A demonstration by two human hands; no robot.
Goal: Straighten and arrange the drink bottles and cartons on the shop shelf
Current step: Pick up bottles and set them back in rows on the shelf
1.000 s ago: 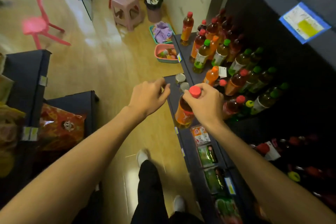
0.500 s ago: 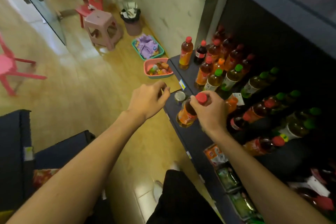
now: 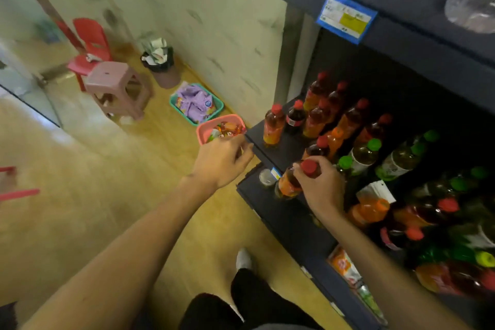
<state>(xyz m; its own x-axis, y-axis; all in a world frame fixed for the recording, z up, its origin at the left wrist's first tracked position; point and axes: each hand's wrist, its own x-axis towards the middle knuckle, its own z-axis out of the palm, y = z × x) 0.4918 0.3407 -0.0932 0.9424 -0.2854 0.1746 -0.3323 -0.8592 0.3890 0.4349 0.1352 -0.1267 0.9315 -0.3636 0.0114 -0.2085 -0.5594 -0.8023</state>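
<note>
The person's right hand (image 3: 320,186) has its grip curled round the neck and shoulder of an orange drink bottle (image 3: 289,182), just under its red cap (image 3: 309,167). The bottle stands, tilted a little, at the front edge of the dark shop shelf (image 3: 284,211), beside a small round lid or can (image 3: 266,177) and a price tag on the shelf lip. The left hand (image 3: 222,161) hovers off the shelf edge, near a pink basket (image 3: 203,132) on the floor; its fingers are loosely curled and appear to hold nothing.

The bottle looks full, so it probably carries real weight low down, while the neck hold gives good steering but little support. The plastic wall is likely stiff enough when full, though smooth and perhaps slick at the label. For sliding or turning it upright on the shelf, the neck grip should serve; for a lift, a hold round the body at the label, or the free hand under the base, would be steadier. It is not fragile, but a tipped bottle could knock its neighbours.

Behind it stand rows of red-capped bottles (image 3: 316,118) and green-capped bottles (image 3: 367,154), some leaning. Further along the shelf an orange bottle (image 3: 371,209) lies on its side among others in the dim back. The rows sit close together, so clearance is tight.
</note>
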